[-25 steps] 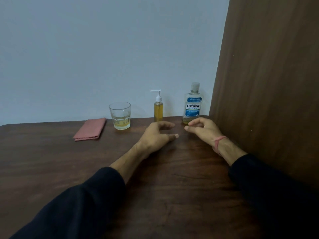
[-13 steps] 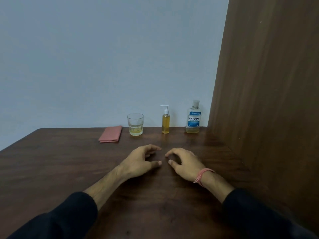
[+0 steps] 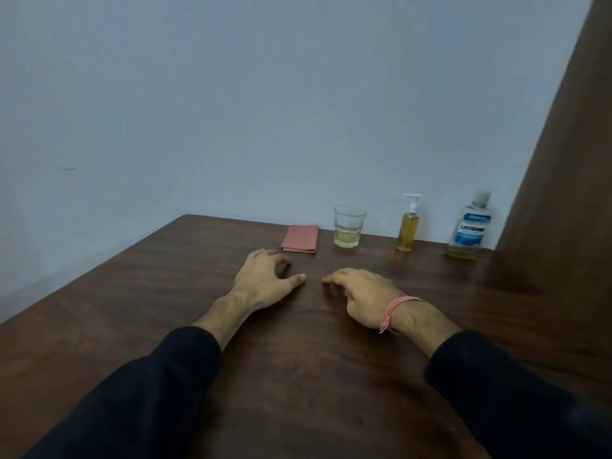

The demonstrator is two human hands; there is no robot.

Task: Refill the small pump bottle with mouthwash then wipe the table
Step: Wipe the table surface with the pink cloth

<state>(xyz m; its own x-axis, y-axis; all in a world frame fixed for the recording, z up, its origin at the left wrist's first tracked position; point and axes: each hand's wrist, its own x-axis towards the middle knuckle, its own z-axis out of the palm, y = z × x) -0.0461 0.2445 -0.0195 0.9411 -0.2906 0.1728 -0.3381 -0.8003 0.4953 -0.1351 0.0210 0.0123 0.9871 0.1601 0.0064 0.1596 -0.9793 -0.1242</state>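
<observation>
My left hand [image 3: 265, 283] and my right hand [image 3: 361, 298] both rest on the table [image 3: 132, 309], with fingers loosely curled and nothing in them. I judge that the refill is not started yet. The pump bottle [image 3: 408, 228] stands upright at the far edge of the table, between the glass [image 3: 348, 226] and the mouthwash bottle [image 3: 470, 226], apart from both. Its long axis is vertical, and the white spout at the top points to the right, toward the mouthwash bottle. The folded pink cloth [image 3: 300, 239] lies flat just left of the glass.

To do the first step well, I would hold the pump bottle at its body with one hand and unscrew the pump head with the other, keeping it upright so that the yellow liquid inside does not spill. The bottle looks narrow, so it may tip easily.
</observation>
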